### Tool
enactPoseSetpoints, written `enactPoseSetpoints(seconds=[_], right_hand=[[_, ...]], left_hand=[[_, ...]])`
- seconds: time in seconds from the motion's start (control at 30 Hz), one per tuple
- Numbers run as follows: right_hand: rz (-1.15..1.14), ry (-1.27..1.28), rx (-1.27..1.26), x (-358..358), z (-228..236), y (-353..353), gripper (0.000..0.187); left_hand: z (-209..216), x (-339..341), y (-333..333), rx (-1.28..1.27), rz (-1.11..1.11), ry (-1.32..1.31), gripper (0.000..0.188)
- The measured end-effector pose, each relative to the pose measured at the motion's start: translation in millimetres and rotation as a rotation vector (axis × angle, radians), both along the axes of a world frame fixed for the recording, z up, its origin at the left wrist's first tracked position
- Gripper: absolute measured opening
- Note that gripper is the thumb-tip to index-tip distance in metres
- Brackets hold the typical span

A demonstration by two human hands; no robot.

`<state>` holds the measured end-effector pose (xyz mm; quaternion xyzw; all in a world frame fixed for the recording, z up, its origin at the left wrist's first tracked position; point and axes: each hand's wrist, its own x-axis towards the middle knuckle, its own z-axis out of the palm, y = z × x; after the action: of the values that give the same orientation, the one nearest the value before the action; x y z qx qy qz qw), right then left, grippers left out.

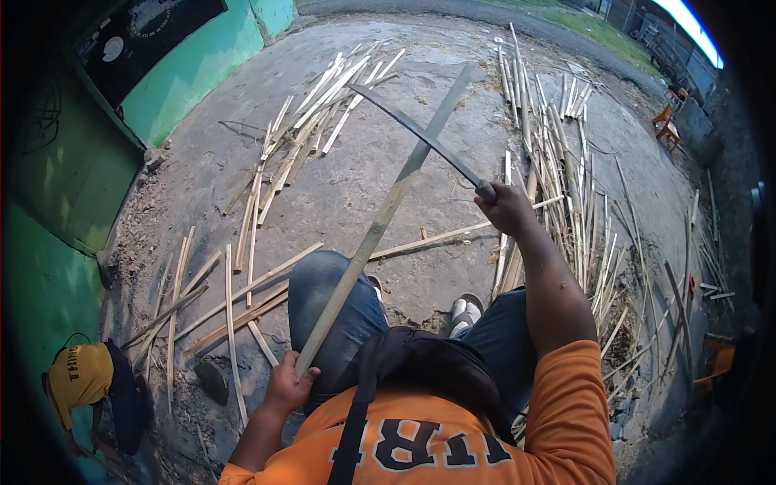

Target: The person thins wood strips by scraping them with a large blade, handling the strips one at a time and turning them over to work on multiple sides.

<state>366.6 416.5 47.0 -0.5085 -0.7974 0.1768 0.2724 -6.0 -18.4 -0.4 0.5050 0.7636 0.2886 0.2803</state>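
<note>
My left hand (288, 383) grips the near end of a long, flat bamboo strip (386, 212) that slants up and away to the right across my left knee. Raised in my right hand (507, 208) is a long curved blade (416, 133), held by its handle. The blade reaches up and to the left and crosses over the strip about midway along it. Whether blade and strip touch is unclear. I sit in blue jeans and an orange shirt, with a grey shoe (465, 312) showing between my knees.
Split bamboo strips lie in piles on the concrete: far centre (327, 101), right (566, 194) and near left (210, 303). A green wall (190, 73) runs along the left. A person in a yellow shirt (81, 376) crouches at lower left. Orange chairs (667, 123) stand far right.
</note>
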Motion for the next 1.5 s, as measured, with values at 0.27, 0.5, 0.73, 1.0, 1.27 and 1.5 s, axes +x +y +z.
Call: enactPoseSetpoints(seconds=[0.27, 0.5, 0.73, 1.0, 1.27, 1.5], right_hand=[[0.387, -0.176, 0.205, -30.8, 4.3, -31.9, 0.022], [0.278, -0.237, 0.112, -31.1, 25.7, -27.3, 0.017], [0.199, -0.221, 0.235, -9.8, 30.6, -33.5, 0.024], [0.273, -0.333, 0.196, -26.3, 48.3, -49.4, 0.009], [0.185, -0.258, 0.206, -13.8, 38.4, -37.4, 0.010], [0.367, -0.229, 0.188, -22.9, 30.6, -34.3, 0.018]], left_hand=[[-12.6, -2.7, -0.7, 0.017, -0.022, 0.012, 0.073], [-9.6, 4.9, -0.2, 0.065, 0.003, 0.132, 0.072], [-6.2, 9.4, -2.2, 0.040, -0.021, 0.276, 0.067], [-13.9, 14.7, -9.2, 0.074, 0.054, 0.327, 0.070], [-14.9, 10.6, -4.8, 0.063, 0.029, 0.283, 0.072], [-18.6, 7.7, -8.4, 0.079, 0.030, 0.274, 0.073]])
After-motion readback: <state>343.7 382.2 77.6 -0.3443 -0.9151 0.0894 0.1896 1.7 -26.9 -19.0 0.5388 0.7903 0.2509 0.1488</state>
